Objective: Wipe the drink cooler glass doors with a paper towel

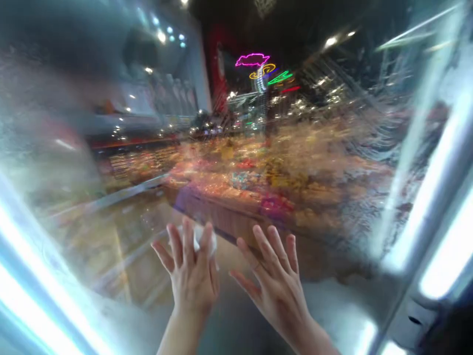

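My left hand [194, 281] is raised with its back towards me and its fingers spread. Behind those fingers shows a crumpled white wad, like tissue or thin cloth [210, 240], held against the palm side; its far part is hidden. My right hand [279, 283] is stretched out beside it, fingers and thumb apart, with nothing seen in it. Both hands reach forward over a hazy, see-through surface [229, 315] that looks like glass. Whether the right palm touches this surface I cannot tell.
Bright white light tubes run along the left side [44, 291] and the right side [432, 197]. Beyond the pane lies a blurred heap of colourful goods [236, 172]. Neon shapes [253, 59] glow farther back. A grey fitting [417, 315] sits at lower right.
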`<control>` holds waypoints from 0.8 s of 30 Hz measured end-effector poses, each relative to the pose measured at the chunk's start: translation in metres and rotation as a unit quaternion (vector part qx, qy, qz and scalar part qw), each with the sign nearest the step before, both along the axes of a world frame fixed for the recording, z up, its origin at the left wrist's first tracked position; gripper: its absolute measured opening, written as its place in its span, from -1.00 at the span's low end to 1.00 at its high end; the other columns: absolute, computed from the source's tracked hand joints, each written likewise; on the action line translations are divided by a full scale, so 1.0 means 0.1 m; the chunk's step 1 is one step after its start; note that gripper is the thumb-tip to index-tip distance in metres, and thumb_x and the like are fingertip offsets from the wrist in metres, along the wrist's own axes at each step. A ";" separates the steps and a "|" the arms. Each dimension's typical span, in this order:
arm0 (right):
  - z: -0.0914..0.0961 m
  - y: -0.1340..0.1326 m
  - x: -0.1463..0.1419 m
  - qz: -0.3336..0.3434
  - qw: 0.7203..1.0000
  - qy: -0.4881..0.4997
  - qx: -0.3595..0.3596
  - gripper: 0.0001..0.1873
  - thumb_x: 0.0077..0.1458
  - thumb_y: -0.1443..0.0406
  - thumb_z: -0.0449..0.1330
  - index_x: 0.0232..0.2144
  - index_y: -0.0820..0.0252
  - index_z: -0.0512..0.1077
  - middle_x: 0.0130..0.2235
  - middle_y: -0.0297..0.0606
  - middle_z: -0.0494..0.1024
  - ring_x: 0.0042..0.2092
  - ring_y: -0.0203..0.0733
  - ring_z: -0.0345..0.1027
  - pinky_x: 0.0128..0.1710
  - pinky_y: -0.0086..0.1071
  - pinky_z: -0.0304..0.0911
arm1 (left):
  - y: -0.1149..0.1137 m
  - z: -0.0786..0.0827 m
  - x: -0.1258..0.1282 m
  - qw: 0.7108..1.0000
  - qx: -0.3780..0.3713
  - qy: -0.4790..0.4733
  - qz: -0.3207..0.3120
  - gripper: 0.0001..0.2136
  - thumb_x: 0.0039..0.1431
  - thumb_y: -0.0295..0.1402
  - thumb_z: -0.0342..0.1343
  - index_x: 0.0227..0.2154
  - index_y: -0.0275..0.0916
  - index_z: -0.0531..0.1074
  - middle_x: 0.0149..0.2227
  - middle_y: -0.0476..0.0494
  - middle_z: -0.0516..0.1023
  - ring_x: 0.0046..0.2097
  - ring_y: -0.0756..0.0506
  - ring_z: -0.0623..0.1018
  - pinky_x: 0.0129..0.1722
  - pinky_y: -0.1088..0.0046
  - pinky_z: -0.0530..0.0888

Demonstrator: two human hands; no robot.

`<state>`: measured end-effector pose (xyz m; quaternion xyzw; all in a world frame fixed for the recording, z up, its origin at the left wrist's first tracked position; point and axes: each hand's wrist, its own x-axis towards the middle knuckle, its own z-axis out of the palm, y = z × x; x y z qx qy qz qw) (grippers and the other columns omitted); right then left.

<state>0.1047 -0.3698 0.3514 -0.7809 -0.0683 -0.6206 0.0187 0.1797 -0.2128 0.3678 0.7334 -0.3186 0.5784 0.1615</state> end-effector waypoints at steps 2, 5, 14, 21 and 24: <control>-0.02 -0.06 0.01 -0.012 1.000 0.007 0.019 -0.22 0.30 0.24 0.25 0.44 -0.04 0.01 0.49 -0.29 -0.08 0.50 0.04 -0.20 0.47 0.13 -0.26 | -0.13 0.15 0.04 1.000 -0.027 -0.001 -0.006 -0.23 0.27 -0.46 0.04 0.45 -0.04 -0.18 0.53 -0.02 -0.41 0.51 -0.24 -0.37 0.44 -0.10 -0.42; -0.17 -0.19 -0.02 -0.042 0.998 0.010 0.039 -0.21 0.28 0.27 0.26 0.44 -0.03 0.03 0.50 -0.25 -0.07 0.49 0.09 -0.17 0.46 0.17 -0.19 | -0.25 -0.26 0.00 0.999 0.033 0.010 -0.035 -0.22 0.24 -0.47 0.04 0.45 -0.06 -0.17 0.53 -0.02 -0.37 0.52 -0.24 -0.34 0.45 -0.06 -0.43; 0.00 -0.45 -0.15 -0.070 0.996 0.019 0.051 -0.15 0.26 0.12 0.29 0.45 -0.09 -0.02 0.51 -0.28 -0.13 0.50 0.15 -0.26 0.44 0.31 -0.34 | -0.53 0.16 -0.05 0.999 -0.014 -0.003 -0.047 -0.22 0.23 -0.44 0.07 0.45 -0.07 -0.13 0.53 -0.08 -0.36 0.51 -0.28 -0.34 0.41 -0.20 -0.44; -0.27 -0.91 -0.48 -0.097 0.993 0.052 0.030 -0.17 0.27 0.24 0.27 0.45 -0.02 -0.01 0.49 -0.16 -0.03 0.48 0.20 -0.18 0.38 0.34 -0.07 | -0.75 -0.89 -0.25 0.996 0.051 0.030 -0.062 -0.17 0.16 -0.54 0.11 0.42 0.07 -0.08 0.51 0.05 -0.23 0.52 -0.17 -0.26 0.46 -0.08 -0.39; -0.21 -1.21 -0.66 -0.099 0.992 0.067 0.033 -0.16 0.28 0.23 0.26 0.46 -0.02 -0.03 0.48 -0.11 0.02 0.48 0.21 -0.15 0.36 0.34 0.02 | -1.11 -0.58 -0.38 0.995 0.023 0.039 -0.087 -0.21 0.19 -0.52 0.09 0.41 0.10 -0.05 0.51 0.05 -0.20 0.52 -0.21 -0.25 0.45 -0.15 -0.40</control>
